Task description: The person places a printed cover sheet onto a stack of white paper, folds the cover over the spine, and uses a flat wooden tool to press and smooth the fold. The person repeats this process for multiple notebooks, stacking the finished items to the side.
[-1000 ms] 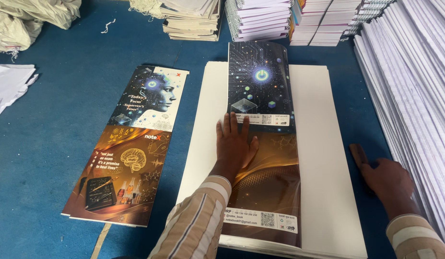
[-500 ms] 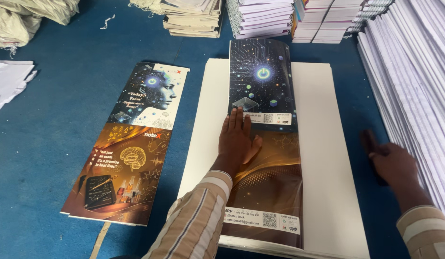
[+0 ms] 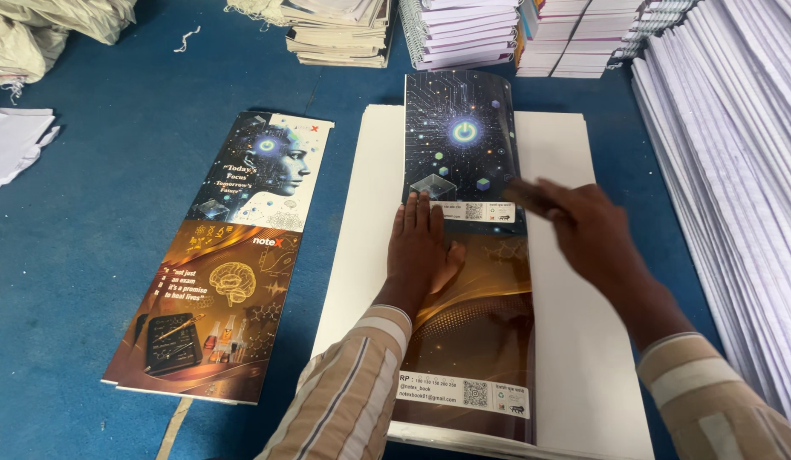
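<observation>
1. Flat and palm down, the left hand (image 3: 423, 251) presses on the printed cover strip (image 3: 468, 255), fingers straight and close together; the right hand (image 3: 587, 230), blurred, hovers at the strip's right edge, fingers extended, holding nothing.
2. Beneath the strip lies a white paper stack (image 3: 574, 341) on blue floor (image 3: 97, 255).
3. Another cover strip (image 3: 229, 255) lies left; notebook piles (image 3: 464, 34) stand beyond, white sheets (image 3: 736, 196) right.

Blue felt floor (image 3: 114, 255); stacked notebooks (image 3: 464, 34) behind; white paper stacks (image 3: 736, 196) at right.
</observation>
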